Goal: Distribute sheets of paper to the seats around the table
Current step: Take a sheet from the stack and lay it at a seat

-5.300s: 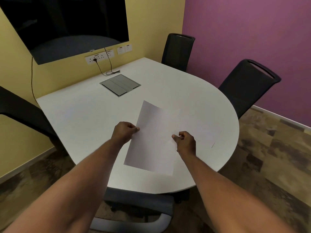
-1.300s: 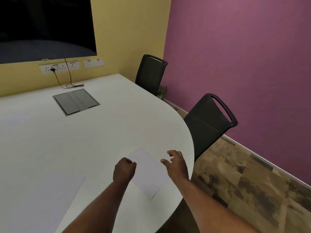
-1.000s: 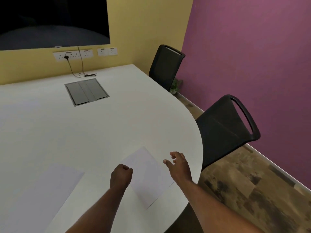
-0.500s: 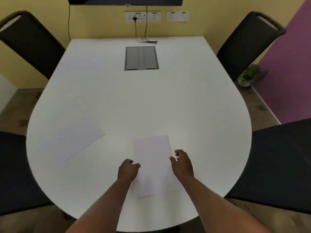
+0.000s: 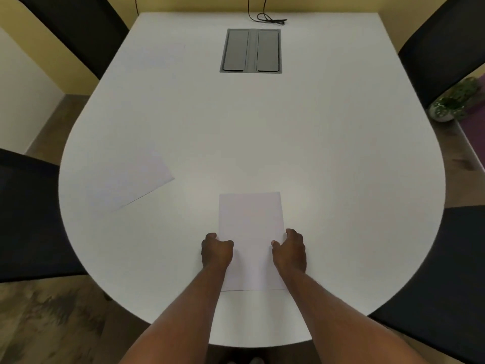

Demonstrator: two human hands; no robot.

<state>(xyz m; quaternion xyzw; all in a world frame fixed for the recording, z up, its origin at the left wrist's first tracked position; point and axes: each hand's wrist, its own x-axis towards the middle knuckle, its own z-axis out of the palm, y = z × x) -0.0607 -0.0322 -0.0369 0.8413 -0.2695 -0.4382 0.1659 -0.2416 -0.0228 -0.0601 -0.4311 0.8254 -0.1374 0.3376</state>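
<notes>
A white sheet of paper (image 5: 250, 227) lies flat near the front edge of the white table (image 5: 328, 158), straight ahead of me. My left hand (image 5: 216, 250) is curled in a fist on the sheet's left edge. My right hand (image 5: 289, 249) pinches the right edge, thumb on top of the paper and fingers curled. A second sheet (image 5: 131, 181) lies angled at the table's left side, before the left chair (image 5: 26, 214). A third, faint sheet (image 5: 160, 55) rests at the far left, before another chair (image 5: 76, 32).
Two more black chairs stand on the right, one far (image 5: 446, 48) and one near (image 5: 446, 285). A grey cable box (image 5: 251, 50) is set into the table top, with a black cable (image 5: 267, 18) behind it. A potted plant (image 5: 450, 106) sits on the floor.
My view swung from the table's right side to its rounded front end. The sheet between my hands now lies square to me, and my right hand's fingers have curled onto its edge.
</notes>
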